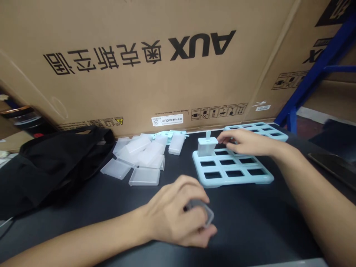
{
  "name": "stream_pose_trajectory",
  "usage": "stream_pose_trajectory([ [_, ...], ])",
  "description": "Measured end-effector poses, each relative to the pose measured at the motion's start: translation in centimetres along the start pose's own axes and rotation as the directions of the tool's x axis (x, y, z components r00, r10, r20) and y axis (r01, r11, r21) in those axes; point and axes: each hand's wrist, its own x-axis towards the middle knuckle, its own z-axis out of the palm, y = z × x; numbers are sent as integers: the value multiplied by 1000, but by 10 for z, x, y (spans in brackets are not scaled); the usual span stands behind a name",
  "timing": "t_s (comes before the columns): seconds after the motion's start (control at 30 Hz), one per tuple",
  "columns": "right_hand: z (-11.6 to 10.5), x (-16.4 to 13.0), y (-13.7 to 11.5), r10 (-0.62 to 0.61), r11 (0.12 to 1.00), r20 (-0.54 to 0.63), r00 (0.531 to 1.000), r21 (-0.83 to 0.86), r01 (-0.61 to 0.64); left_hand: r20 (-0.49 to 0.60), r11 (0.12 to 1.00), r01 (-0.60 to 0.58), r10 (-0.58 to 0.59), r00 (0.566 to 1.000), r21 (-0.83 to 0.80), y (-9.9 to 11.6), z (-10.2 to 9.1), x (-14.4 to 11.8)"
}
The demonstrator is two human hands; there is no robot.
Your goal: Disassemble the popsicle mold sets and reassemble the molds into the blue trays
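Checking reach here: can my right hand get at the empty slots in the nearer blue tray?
Probably yes: the right hand already rests over the blue tray, and nothing covers its open slots except one clear cup at the far left corner.

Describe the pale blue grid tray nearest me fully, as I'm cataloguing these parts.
The pale blue plastic grid tray lies flat on the black table, a matte frame with rounded corners and rows of rectangular openings. One translucent white plastic cup with a blue stick stands in its far left opening. The right hand rests over its far edge, fingertips at that cup.
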Motion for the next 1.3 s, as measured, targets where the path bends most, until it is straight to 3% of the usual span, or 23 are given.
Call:
stream_pose_trajectory([
  [0.03, -4, 4, 1, 10, 1000, -50, 999, 5, -10, -63, 996, -77, 75, 995, -34, 1, 3, -2],
  [0.1, -13, 18, -1, 28, 1000, -138, 990, 13, -27, -142, 983, -122, 103, 984, -137, 4, 9, -4],
  [0.2, -19, 52, -12, -28, 999, -130, 991, -25, 25, -154, 958, -7, -39, 987, -286, 9, 18, -8],
  [0.33, -4, 108, -22, -215, 955, 57, 975, -198, 222, -55, 925, 118, -147, 988, -362, 10, 19, -14],
  [0.47, 23, 144, -21, -371, 897, 106, 922, -216, 386, 108, 894, 146, -110, 988, -423, -3, 13, -19],
  [0.63, 42, 156, -20, -410, 887, 135, 902, -169, 429, 249, 879, 192, -87, 965, -437, -16, 9, -16],
  [0.8, 45, 158, -23, -367, 898, 131, 921, -208, 387, 240, 925, 98, -8, 971, -367, -17, 15, -21],
  [0.9, 45, 158, -27, -356, 892, 104, 929, -259, 371, 255, 927, 103, -9, 967, -359, -16, 21, -30],
  [1.07, 36, 157, -31, -341, 884, -9, 940, -342, 318, 306, 906, 173, -52, 951, -386, -19, 18, -30],
  [1.17, 17, 146, -33, -305, 917, -177, 936, -318, 239, 371, 870, 204, -27, 928, -449, -23, 11, -24],
  [1.23, 1, 128, -36, -268, 948, -346, 899, -261, 182, 380, 815, 243, -30, 924, -526, -25, 7, -21],
  [1.3, -13, 102, -44, -220, 973, -529, 820, -178, 146, 365, 747, 296, -78, 928, -595, -25, 4, -18],
])
